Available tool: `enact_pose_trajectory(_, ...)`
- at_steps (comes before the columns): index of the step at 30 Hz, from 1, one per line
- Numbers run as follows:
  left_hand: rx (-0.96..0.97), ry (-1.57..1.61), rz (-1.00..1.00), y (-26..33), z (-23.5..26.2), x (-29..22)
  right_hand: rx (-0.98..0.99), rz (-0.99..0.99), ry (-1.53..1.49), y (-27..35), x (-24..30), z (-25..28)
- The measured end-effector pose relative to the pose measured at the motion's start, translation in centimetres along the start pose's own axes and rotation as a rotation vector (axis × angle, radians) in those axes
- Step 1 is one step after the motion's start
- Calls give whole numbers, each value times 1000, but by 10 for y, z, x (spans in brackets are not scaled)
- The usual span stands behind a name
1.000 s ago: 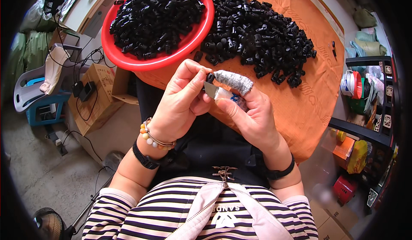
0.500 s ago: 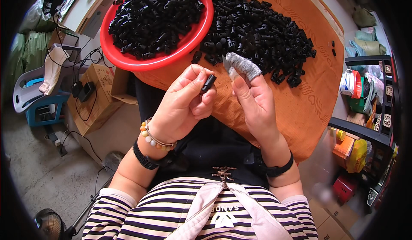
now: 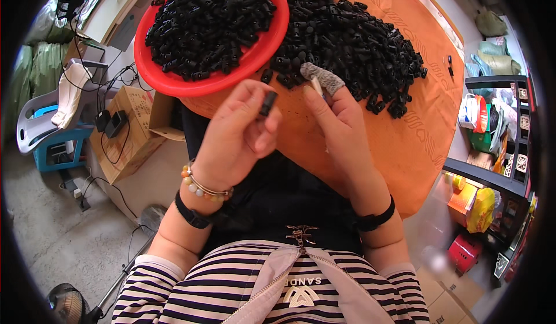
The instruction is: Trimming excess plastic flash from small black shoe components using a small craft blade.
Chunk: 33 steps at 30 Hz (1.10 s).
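Pinching black piece [image 3: 268,104]: left hand [image 3: 237,130] | right hand [image 3: 343,121]: clamped on slim pale tool [image 3: 316,87]

Both hands [image 3: 231,135] [image 3: 340,124] are raised and apart, each in a pinch.

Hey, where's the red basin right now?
In the head view, the red basin is at the upper left, heaped with black parts, directly left of the loose black pile and just beyond your left hand.
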State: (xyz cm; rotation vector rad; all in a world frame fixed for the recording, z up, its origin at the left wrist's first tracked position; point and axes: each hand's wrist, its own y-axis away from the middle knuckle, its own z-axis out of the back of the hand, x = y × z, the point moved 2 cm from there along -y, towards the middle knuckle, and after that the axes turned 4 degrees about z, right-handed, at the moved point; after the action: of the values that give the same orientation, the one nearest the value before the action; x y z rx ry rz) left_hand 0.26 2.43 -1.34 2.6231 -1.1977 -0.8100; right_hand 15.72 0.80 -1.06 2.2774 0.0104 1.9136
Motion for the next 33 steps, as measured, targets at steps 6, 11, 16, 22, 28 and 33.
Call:
enact_pose_trajectory(6,-162,-106,-447,2,15,-42,-39,160,106,-3,-6,4)
enact_pose_trajectory(11,-158,-118,-467,3,19,-41,-86,221,478,-2,-9,2)
enact_pose_trajectory(16,-163,-158,-346,0,24,-26,-37,571,732,-17,-11,-15)
enact_pose_trajectory(22,-225,-205,-275,-1,20,-13,-7,480,996,-19,-10,-14)
enact_pose_trajectory(28,-231,-310,-188,-2,14,-4,-82,418,459,-15,-18,-3)
enact_pose_trajectory(33,-182,-374,-115,-5,1,7,-32,232,74,0,-2,-2)
